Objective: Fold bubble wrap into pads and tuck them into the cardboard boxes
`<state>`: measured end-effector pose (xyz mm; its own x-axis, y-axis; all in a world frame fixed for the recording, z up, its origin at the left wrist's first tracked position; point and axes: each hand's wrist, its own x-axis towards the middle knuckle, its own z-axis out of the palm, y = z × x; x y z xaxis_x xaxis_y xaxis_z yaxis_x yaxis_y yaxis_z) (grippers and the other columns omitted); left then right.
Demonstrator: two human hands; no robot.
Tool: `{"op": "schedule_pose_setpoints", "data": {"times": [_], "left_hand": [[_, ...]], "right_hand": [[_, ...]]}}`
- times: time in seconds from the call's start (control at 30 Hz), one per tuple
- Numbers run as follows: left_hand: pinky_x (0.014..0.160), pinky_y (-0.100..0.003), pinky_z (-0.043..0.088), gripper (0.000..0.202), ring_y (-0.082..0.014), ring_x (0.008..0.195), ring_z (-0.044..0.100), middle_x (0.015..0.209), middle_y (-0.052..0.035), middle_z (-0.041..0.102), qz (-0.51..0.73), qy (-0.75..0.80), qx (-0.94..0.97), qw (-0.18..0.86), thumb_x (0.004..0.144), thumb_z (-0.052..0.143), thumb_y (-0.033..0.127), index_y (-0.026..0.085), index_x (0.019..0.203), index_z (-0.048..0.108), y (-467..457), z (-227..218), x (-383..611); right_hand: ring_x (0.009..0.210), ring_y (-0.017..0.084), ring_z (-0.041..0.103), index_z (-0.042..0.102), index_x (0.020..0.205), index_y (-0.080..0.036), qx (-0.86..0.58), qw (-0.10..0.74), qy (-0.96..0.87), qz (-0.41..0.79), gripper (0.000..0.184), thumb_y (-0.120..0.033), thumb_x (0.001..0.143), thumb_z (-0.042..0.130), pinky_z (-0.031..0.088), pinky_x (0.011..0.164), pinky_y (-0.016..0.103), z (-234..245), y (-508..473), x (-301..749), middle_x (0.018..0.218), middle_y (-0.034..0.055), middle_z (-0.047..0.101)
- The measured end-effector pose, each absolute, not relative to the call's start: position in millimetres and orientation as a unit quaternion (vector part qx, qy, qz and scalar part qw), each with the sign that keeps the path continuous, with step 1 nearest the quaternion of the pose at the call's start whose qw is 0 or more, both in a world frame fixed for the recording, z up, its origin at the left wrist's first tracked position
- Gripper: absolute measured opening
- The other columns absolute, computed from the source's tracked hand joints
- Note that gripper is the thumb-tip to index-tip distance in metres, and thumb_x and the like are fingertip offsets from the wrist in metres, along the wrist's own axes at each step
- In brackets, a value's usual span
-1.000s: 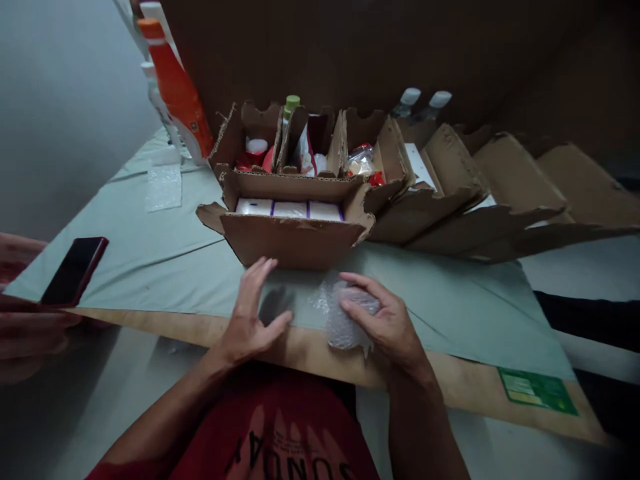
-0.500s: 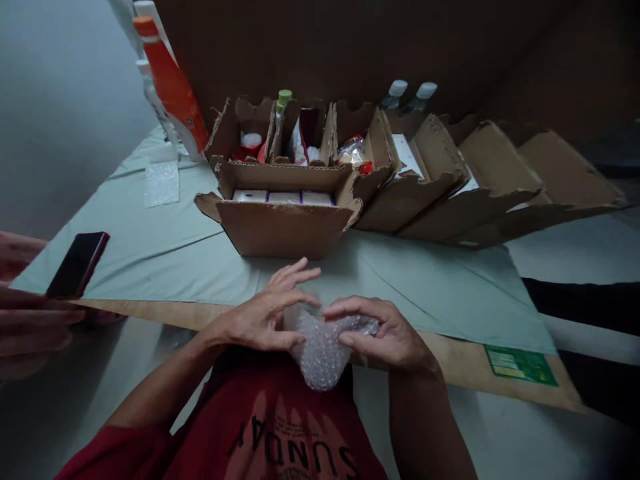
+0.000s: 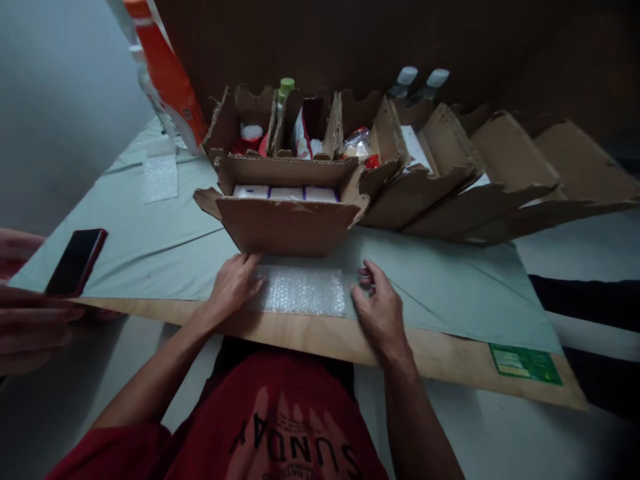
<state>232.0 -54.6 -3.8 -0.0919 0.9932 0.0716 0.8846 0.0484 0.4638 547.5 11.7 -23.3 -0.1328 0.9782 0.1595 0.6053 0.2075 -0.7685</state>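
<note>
A sheet of bubble wrap lies flat on the pale green cloth near the table's front edge. My left hand rests on the sheet's left end with its fingers stretched flat. My right hand presses the right end, fingers spread and lying down. Just beyond the sheet stands an open cardboard box holding three white packs.
Behind the box are cardboard compartments with small bottles and packets, and more folded cardboard to the right. An orange bottle stands far left. Another bubble wrap piece lies on the cloth. Another person's hand holds a dark phone at left.
The bubble wrap was crumpled between both hands at the table edge; now it is spread flat on the cloth with a hand at each end.
</note>
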Motion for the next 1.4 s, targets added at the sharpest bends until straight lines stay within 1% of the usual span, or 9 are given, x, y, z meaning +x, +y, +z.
{"op": "schedule_pose_setpoints", "data": {"times": [0.17, 0.43, 0.57, 0.7, 0.9, 1.07, 1.2, 1.3, 1.4], "left_hand": [[0.093, -0.045, 0.054, 0.029, -0.0288, 0.106, 0.064, 0.114, -0.0137, 0.069, 0.287, 0.678, 0.677, -0.009, 0.095, 0.054, 0.02, 0.018, 0.122, 0.064, -84, -5, 241], [0.072, -0.029, 0.052, 0.021, -0.0176, 0.076, 0.064, 0.086, -0.0038, 0.071, 0.302, 0.724, 0.554, 0.279, 0.082, 0.052, 0.018, 0.018, 0.096, 0.068, -56, -16, 260], [0.061, -0.025, 0.047, 0.02, -0.0146, 0.064, 0.059, 0.072, -0.0001, 0.066, 0.3, 0.723, 0.527, 0.331, 0.083, 0.052, 0.024, 0.016, 0.092, 0.068, -49, -20, 248], [0.063, -0.026, 0.049, 0.021, -0.015, 0.067, 0.061, 0.076, -0.0013, 0.068, 0.285, 0.707, 0.527, 0.375, 0.086, 0.051, 0.023, 0.016, 0.095, 0.068, -49, -15, 245], [0.086, -0.039, 0.054, 0.028, -0.0282, 0.103, 0.065, 0.113, -0.012, 0.066, 0.124, 0.719, 0.667, 0.147, 0.089, 0.057, 0.018, 0.02, 0.114, 0.068, -51, -5, 245], [0.089, -0.044, 0.052, 0.015, -0.032, 0.1, 0.062, 0.094, -0.0139, 0.069, 0.062, 0.7, 0.706, 0.089, 0.082, 0.059, 0.012, 0.017, 0.09, 0.072, -47, -7, 239], [0.09, -0.044, 0.052, 0.009, -0.0292, 0.101, 0.062, 0.102, -0.0117, 0.07, 0.15, 0.681, 0.715, 0.04, 0.082, 0.061, 0.013, 0.019, 0.084, 0.067, -54, 13, 239], [0.103, -0.048, 0.047, 0.011, -0.0289, 0.119, 0.059, 0.12, -0.0109, 0.069, 0.273, 0.632, 0.723, -0.052, 0.087, 0.057, 0.012, 0.021, 0.085, 0.064, -65, 28, 237], [0.11, -0.05, 0.042, 0.014, -0.0294, 0.13, 0.056, 0.124, -0.0099, 0.07, 0.228, 0.584, 0.779, -0.021, 0.09, 0.055, 0.013, 0.021, 0.087, 0.065, -78, 22, 229]], "right_hand": [[0.11, 0.026, 0.065, 0.069, 0.12, -0.019, -0.523, 0.344, -0.762, 0.163, 0.03, -0.023, 0.094, 0.055, 0.052, 0.099, 0.047, -15, 5, 536, 0.119, 0.0118, 0.073], [0.13, 0.028, 0.057, 0.065, 0.13, -0.012, -0.255, 0.147, -0.944, 0.147, 0.036, -0.013, 0.098, 0.049, 0.048, 0.104, 0.042, -33, -11, 432, 0.14, 0.0151, 0.064], [0.137, 0.029, 0.052, 0.063, 0.136, -0.021, -0.336, 0.133, -0.927, 0.1, 0.039, -0.022, 0.102, 0.044, 0.042, 0.107, 0.047, -49, -5, 503, 0.145, 0.0109, 0.061], [0.127, 0.031, 0.059, 0.071, 0.122, -0.02, -0.484, 0.181, -0.854, 0.057, 0.035, -0.025, 0.101, 0.043, 0.044, 0.1, 0.049, -46, 7, 573, 0.133, 0.0125, 0.069], [0.114, 0.032, 0.062, 0.069, 0.122, -0.019, -0.458, 0.183, -0.865, 0.095, 0.034, -0.03, 0.097, 0.05, 0.045, 0.096, 0.046, -28, 29, 533, 0.125, 0.0143, 0.071], [0.103, 0.031, 0.064, 0.069, 0.091, -0.019, -0.429, 0.153, -0.882, 0.118, 0.017, -0.017, 0.088, 0.053, 0.045, 0.088, 0.044, -23, 32, 508, 0.111, 0.0133, 0.074], [0.083, 0.023, 0.066, 0.065, 0.09, -0.023, -0.395, 0.253, -0.871, 0.146, 0.015, -0.015, 0.089, 0.052, 0.045, 0.082, 0.038, 7, 19, 522, 0.088, 0.0047, 0.074], [0.097, 0.025, 0.068, 0.067, 0.103, -0.025, -0.37, 0.346, -0.859, 0.077, 0.02, -0.014, 0.092, 0.053, 0.045, 0.091, 0.042, 31, 8, 535, 0.099, 0.0054, 0.076], [0.113, 0.027, 0.065, 0.069, 0.108, -0.026, -0.329, 0.292, -0.897, 0.053, 0.029, -0.01, 0.091, 0.052, 0.042, 0.099, 0.046, 27, 0, 550, 0.107, 0.0054, 0.077]]}}
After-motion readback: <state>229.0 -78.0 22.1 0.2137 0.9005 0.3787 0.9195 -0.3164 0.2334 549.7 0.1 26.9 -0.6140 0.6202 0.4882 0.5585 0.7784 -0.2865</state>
